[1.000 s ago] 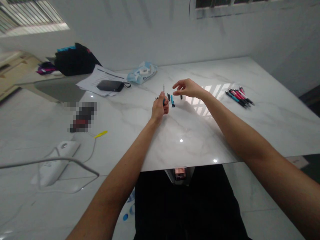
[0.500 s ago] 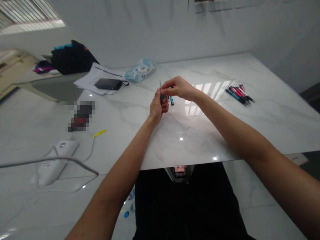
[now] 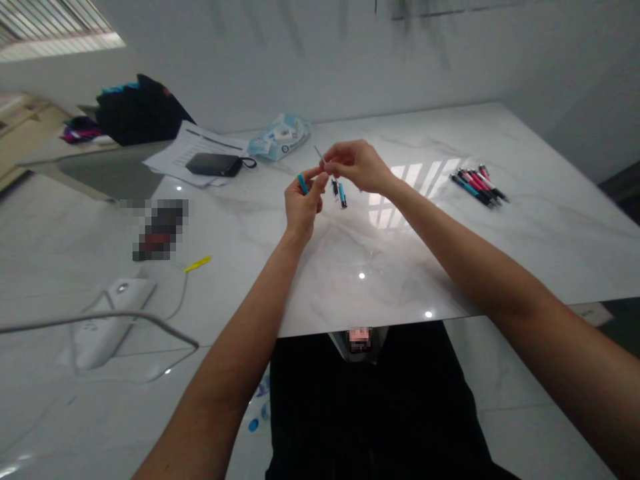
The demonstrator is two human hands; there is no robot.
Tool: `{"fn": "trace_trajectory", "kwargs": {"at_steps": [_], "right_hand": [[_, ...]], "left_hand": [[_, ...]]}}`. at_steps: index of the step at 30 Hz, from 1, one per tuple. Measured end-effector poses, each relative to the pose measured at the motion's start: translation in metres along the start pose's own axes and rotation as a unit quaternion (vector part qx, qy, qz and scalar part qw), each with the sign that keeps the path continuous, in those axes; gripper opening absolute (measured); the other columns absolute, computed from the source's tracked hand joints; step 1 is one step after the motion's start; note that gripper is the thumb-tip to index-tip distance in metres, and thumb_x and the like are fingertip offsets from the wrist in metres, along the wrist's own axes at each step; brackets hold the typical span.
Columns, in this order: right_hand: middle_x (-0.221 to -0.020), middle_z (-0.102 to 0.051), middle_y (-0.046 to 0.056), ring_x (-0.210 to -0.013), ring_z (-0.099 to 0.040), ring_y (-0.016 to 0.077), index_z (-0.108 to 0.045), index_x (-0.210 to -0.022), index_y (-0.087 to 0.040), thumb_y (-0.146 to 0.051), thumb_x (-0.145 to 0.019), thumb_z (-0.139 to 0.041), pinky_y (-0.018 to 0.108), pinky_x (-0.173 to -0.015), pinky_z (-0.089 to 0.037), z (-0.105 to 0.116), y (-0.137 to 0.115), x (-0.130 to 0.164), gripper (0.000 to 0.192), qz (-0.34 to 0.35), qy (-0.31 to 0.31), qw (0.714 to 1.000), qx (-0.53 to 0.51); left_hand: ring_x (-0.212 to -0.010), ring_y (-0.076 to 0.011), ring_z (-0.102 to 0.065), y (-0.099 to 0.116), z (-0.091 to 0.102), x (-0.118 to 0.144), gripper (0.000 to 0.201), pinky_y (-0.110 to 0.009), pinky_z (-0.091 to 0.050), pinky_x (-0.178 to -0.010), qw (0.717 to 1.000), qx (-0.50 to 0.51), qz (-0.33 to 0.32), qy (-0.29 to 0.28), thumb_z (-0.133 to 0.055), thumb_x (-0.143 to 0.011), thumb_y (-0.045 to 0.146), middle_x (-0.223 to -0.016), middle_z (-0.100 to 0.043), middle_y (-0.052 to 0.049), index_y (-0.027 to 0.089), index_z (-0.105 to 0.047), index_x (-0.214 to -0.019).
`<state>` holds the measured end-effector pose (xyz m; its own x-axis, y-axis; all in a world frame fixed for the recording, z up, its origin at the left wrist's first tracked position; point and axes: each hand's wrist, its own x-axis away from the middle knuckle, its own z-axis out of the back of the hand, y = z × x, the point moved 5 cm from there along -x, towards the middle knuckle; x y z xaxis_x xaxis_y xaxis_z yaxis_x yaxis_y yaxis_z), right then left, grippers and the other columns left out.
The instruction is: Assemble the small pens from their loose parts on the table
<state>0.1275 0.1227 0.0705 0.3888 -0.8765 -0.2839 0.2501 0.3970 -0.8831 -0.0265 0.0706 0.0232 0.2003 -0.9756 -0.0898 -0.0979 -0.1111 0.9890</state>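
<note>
A blue barrel [image 3: 303, 184] was pinched in the left hand [image 3: 301, 205]; the refill [image 3: 320, 155] was pinched by the right hand [image 3: 356, 167], both raised above the table [image 3: 450, 253] so they could be aligned.

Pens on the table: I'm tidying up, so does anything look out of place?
Yes. Loose pen parts lie apart from the pen bundle, below the right hand. The left hand grips a blue piece.

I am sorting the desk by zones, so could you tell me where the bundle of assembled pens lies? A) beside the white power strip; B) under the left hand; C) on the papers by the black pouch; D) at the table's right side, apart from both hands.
D: the pens lie together on the table at its right side, well clear of the right hand and the left hand.
</note>
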Motion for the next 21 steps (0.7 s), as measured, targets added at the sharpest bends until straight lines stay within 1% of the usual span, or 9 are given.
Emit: {"fn": "trace_trajectory", "kwargs": {"at_steps": [4,7,12,15,18,20,21], "right_hand": [[-0.091,-0.078,0.004,-0.092,-0.075,0.0200,-0.079,-0.104,-0.019,-0.034,-0.094,-0.080,0.033,-0.088,-0.061,-0.006,-0.002,0.002,0.019,0.031,-0.022,0.999,0.038],[-0.092,-0.080,0.006,-0.094,-0.076,0.0210,-0.080,-0.102,-0.017,-0.033,-0.093,-0.081,0.034,-0.090,-0.062,-0.004,-0.005,0.004,0.019,0.044,-0.024,0.997,0.051],[-0.089,-0.081,0.008,-0.098,-0.077,0.0244,-0.081,-0.100,-0.016,-0.038,-0.087,-0.088,0.035,-0.089,-0.064,-0.008,-0.006,0.006,0.027,0.016,-0.039,0.997,0.059],[-0.089,-0.082,0.007,-0.099,-0.077,0.0259,-0.082,-0.098,-0.017,-0.036,-0.082,-0.091,0.036,-0.089,-0.064,-0.009,-0.007,0.007,0.027,0.002,-0.041,0.998,0.053],[-0.087,-0.081,0.007,-0.098,-0.077,0.0277,-0.082,-0.097,-0.017,-0.030,-0.077,-0.094,0.039,-0.089,-0.064,0.000,-0.005,0.006,0.027,-0.017,-0.047,0.997,0.064],[-0.088,-0.081,0.007,-0.098,-0.077,0.0282,-0.082,-0.101,-0.017,-0.028,-0.076,-0.094,0.042,-0.091,-0.064,0.015,0.001,0.003,0.030,-0.029,-0.040,0.995,0.089],[-0.089,-0.081,0.007,-0.098,-0.077,0.0280,-0.081,-0.105,-0.017,-0.027,-0.078,-0.094,0.043,-0.092,-0.064,0.026,0.005,0.002,0.031,-0.036,-0.027,0.993,0.107]], "left_hand": [[-0.046,-0.0046,-0.039,-0.001,0.003,-0.003,0.035,-0.024,-0.025,-0.045,0.999,0.009,-0.035,0.023,-0.090,-0.087,0.053,-0.070,-0.058,0.006,0.024,-0.072,-0.097],[-0.048,-0.0043,-0.041,-0.001,0.005,-0.005,0.038,-0.023,-0.026,-0.046,0.998,0.014,-0.047,0.030,-0.093,-0.085,0.053,-0.072,-0.060,0.005,0.024,-0.071,-0.098],[-0.048,-0.0037,-0.039,0.002,0.006,-0.004,0.034,-0.022,-0.029,-0.045,0.998,0.018,-0.053,0.037,-0.093,-0.086,0.048,-0.076,-0.066,0.003,0.024,-0.071,-0.094],[-0.047,-0.0038,-0.040,0.002,0.007,-0.005,0.030,-0.022,-0.030,-0.044,0.998,0.022,-0.046,0.045,-0.091,-0.088,0.046,-0.076,-0.067,0.003,0.024,-0.071,-0.093],[-0.047,-0.0038,-0.042,0.002,0.012,-0.008,0.027,-0.021,-0.032,-0.043,0.997,0.026,-0.036,0.062,-0.089,-0.088,0.044,-0.078,-0.070,0.002,0.024,-0.072,-0.095],[-0.047,-0.0035,-0.044,0.002,0.016,-0.010,0.023,-0.020,-0.032,-0.042,0.997,0.021,-0.034,0.068,-0.087,-0.087,0.040,-0.081,-0.072,0.001,0.023,-0.073,-0.094],[-0.047,-0.0033,-0.045,0.002,0.017,-0.011,0.020,-0.020,-0.032,-0.043,0.997,0.015,-0.036,0.068,-0.086,-0.087,0.037,-0.082,-0.073,0.001,0.022,-0.073,-0.092]]}}
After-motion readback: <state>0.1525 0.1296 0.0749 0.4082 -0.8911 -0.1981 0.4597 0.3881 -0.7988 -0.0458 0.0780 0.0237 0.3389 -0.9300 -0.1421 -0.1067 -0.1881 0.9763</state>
